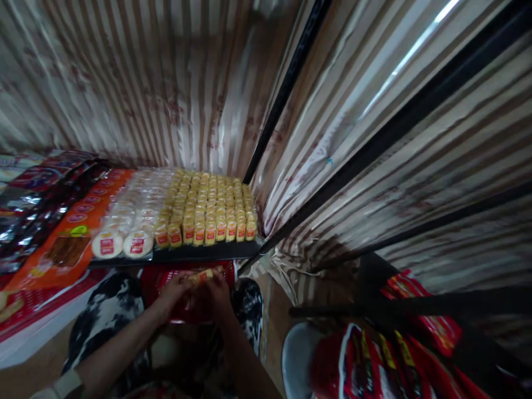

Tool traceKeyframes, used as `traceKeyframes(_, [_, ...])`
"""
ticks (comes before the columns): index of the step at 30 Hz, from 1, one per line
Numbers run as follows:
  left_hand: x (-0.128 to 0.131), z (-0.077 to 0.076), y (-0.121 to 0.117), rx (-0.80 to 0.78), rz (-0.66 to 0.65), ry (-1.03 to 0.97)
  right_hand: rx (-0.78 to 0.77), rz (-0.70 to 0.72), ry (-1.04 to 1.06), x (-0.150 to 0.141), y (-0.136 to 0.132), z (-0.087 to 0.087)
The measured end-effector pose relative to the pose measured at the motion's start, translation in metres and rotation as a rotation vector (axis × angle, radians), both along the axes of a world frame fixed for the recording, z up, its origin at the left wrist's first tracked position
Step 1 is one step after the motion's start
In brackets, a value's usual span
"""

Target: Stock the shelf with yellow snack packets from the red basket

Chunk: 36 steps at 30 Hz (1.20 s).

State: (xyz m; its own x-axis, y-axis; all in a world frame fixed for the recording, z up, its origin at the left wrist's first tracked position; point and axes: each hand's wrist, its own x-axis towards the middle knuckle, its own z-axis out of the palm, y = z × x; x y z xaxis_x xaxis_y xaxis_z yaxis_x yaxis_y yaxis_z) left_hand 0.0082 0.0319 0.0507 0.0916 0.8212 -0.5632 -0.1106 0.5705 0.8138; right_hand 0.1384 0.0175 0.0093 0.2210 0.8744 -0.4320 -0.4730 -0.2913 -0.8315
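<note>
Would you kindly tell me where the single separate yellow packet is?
In the head view, left of centre, the yellow packet is held between left hand and right hand, below the black shelf edge.

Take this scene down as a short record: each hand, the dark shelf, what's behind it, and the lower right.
Left hand: holds one end of a small yellow packet
Right hand: at the packet's other end
Dark shelf: rows of yellow packets, clear-wrapped white rounds to their left
Behind: striped sheeting
Lower right: red packages, blurred
</note>
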Motion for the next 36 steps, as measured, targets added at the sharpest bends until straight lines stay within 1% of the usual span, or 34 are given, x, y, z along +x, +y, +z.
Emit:
traceKeyframes(3, [0.005, 0.018, 0.007, 0.091, 0.002, 0.102, 0.018, 0.017, 0.051, 0.000, -0.005, 0.018])
traceKeyframes(5, [0.011, 0.028, 0.012, 0.165, 0.024, 0.189, -0.019, 0.009, 0.087, 0.001, -0.007, 0.028])
traceKeyframes(7, [0.019, 0.036, 0.017, 0.261, 0.018, 0.259, -0.060, -0.034, 0.111, 0.003, -0.007, 0.035])
traceKeyframes(10, [0.033, 0.042, 0.024, 0.384, -0.046, 0.290, -0.054, -0.101, 0.125, 0.009, -0.005, 0.042])
traceKeyframes(13, [0.045, 0.047, 0.035, 0.467, -0.129, 0.338, -0.010, -0.094, 0.080, 0.018, -0.002, 0.042])
traceKeyframes(14, [0.049, 0.049, 0.039, 0.500, -0.164, 0.372, 0.017, -0.090, 0.036, 0.021, -0.001, 0.041])
traceKeyframes(16, [0.056, 0.055, 0.048, 0.569, -0.234, 0.456, 0.093, -0.134, -0.112, 0.028, 0.000, 0.037])
traceKeyframes(19, [0.068, 0.062, 0.062, 0.662, -0.306, 0.555, 0.208, -0.233, -0.448, 0.038, -0.001, 0.035])
traceKeyframes(22, [0.082, 0.064, 0.075, 0.702, -0.367, 0.634, 0.331, -0.228, -0.766, 0.045, -0.002, 0.041])
traceKeyframes(24, [0.094, 0.064, 0.081, 0.738, -0.397, 0.678, 0.394, -0.217, -0.912, 0.049, -0.002, 0.046])
traceKeyframes(26, [0.108, 0.066, 0.087, 0.783, -0.430, 0.701, 0.406, -0.214, -0.990, 0.051, 0.001, 0.049])
traceKeyframes(28, [0.121, 0.069, 0.090, 0.824, -0.474, 0.718, 0.387, -0.208, -1.008, 0.054, 0.007, 0.048])
traceKeyframes(32, [0.145, 0.074, 0.095, 0.905, -0.556, 0.755, 0.350, -0.205, -1.040, 0.061, 0.022, 0.036])
traceKeyframes(36, [0.158, 0.069, 0.101, 0.914, -0.575, 0.805, 0.333, -0.203, -1.075, 0.071, 0.036, 0.026])
